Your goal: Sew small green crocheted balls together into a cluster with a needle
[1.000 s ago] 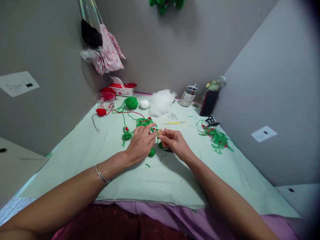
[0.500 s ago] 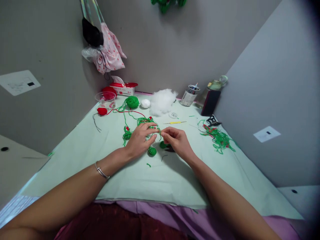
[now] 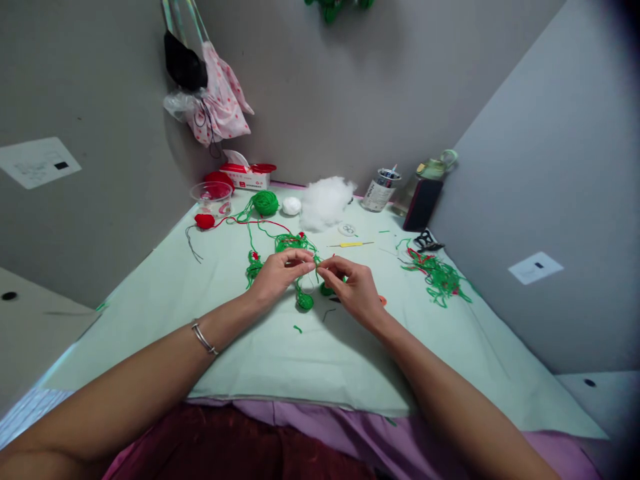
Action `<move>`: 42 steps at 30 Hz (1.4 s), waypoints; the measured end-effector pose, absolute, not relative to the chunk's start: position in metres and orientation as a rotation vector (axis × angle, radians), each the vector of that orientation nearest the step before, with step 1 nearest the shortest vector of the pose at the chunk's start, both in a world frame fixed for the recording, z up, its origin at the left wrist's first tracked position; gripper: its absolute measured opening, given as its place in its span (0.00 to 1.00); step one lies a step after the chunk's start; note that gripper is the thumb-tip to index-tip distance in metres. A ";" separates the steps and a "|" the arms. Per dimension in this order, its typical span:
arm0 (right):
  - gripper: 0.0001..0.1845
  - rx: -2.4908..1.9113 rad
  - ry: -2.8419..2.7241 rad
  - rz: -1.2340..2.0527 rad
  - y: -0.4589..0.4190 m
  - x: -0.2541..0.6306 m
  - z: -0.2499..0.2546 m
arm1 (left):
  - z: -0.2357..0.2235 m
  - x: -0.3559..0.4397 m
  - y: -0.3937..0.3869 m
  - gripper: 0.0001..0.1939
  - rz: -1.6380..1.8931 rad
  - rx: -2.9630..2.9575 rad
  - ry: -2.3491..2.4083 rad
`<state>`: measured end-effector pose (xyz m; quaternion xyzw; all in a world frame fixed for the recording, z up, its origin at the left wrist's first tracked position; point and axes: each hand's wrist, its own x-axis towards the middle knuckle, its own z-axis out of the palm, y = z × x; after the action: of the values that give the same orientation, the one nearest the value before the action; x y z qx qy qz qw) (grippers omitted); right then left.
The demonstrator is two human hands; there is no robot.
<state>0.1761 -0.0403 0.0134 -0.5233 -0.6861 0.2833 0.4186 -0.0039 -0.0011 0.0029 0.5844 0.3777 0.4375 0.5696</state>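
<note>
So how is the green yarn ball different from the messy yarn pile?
The green yarn ball is round and wound up; the messy yarn pile is loose and spread out. The ball is all green, but the pile mixes green with red. Both lie on the table.

Left hand (image 3: 284, 272): palm down, thumb and index finger pinched. Right hand (image 3: 350, 283): fingers curled, thumb and index finger pinched. Fingertips nearly meet. Both forearms angle inward from the lower corners.

Bumpy grn yarn pc (image 3: 305, 302), shiny metal bangle (image 3: 204, 337), clr plastic tub (image 3: 211, 201)
</note>
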 end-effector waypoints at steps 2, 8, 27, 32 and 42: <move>0.12 -1.313 -1.735 0.703 -0.041 0.176 0.014 | 0.003 -0.004 -0.001 0.12 1.024 1.372 0.893; 0.11 -1.331 -1.795 0.610 -0.041 0.175 0.011 | 0.003 -0.004 -0.002 0.10 1.021 1.382 0.911; 0.10 -1.374 -1.945 0.164 -0.039 0.179 0.004 | 0.005 -0.005 -0.002 0.09 0.969 1.385 0.928; 0.10 -1.350 -1.963 0.168 -0.040 0.178 0.005 | 0.002 -0.005 0.000 0.14 0.961 1.368 0.916; 0.13 -1.361 -2.097 -0.135 -0.036 0.178 0.000 | 0.001 -0.004 0.002 0.10 0.959 1.257 0.939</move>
<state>0.1783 -0.0357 0.0003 -0.5162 -0.7953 -0.0512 0.3136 -0.0037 0.0019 0.0010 0.5436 0.4061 0.4147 0.6063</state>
